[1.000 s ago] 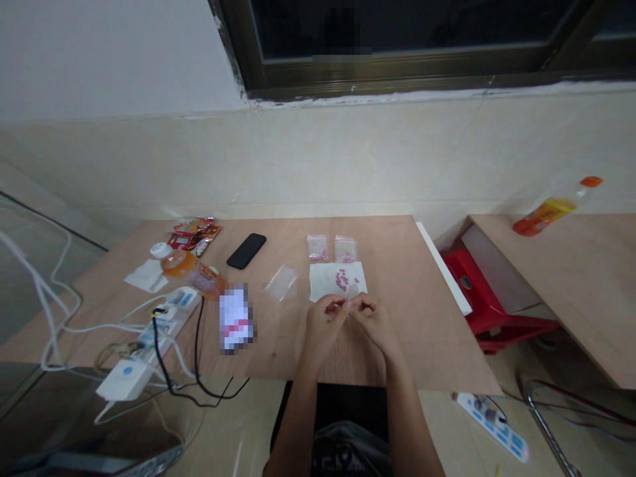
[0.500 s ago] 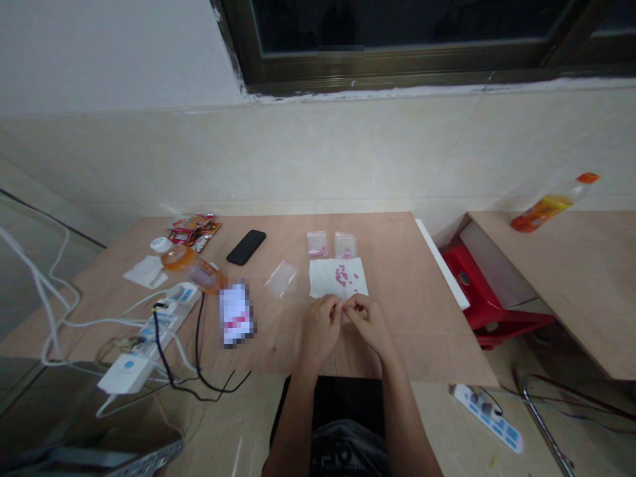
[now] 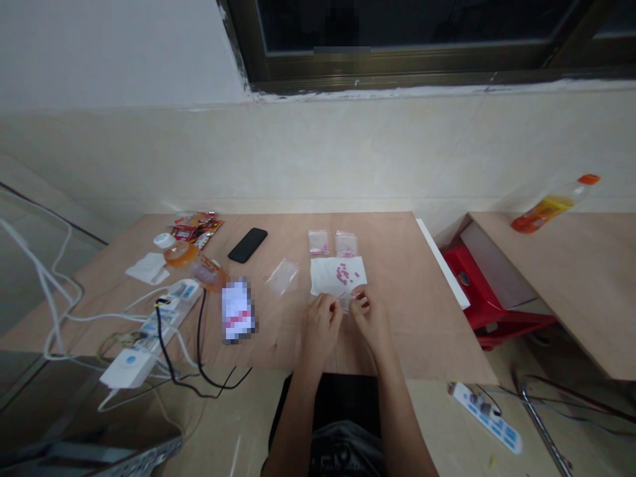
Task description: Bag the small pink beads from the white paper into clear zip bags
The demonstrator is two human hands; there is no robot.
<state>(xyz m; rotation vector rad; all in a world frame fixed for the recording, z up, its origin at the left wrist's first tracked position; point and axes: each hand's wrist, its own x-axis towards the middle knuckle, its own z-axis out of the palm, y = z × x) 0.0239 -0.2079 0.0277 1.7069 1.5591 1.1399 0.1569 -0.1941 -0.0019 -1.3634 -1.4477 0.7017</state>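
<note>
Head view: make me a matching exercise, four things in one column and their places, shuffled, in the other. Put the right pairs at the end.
Things
1. Black phone
2. White paper
3. Red stool
4. Orange-capped bottle

Places
A. Low down, between the left table and the right table
B. Between the snack wrappers and the two small bags with pink bits
C. On the right table, near the wall
D. Under a cluster of loose pink pieces

Right pairs: 1-B, 2-D, 3-A, 4-C
</note>
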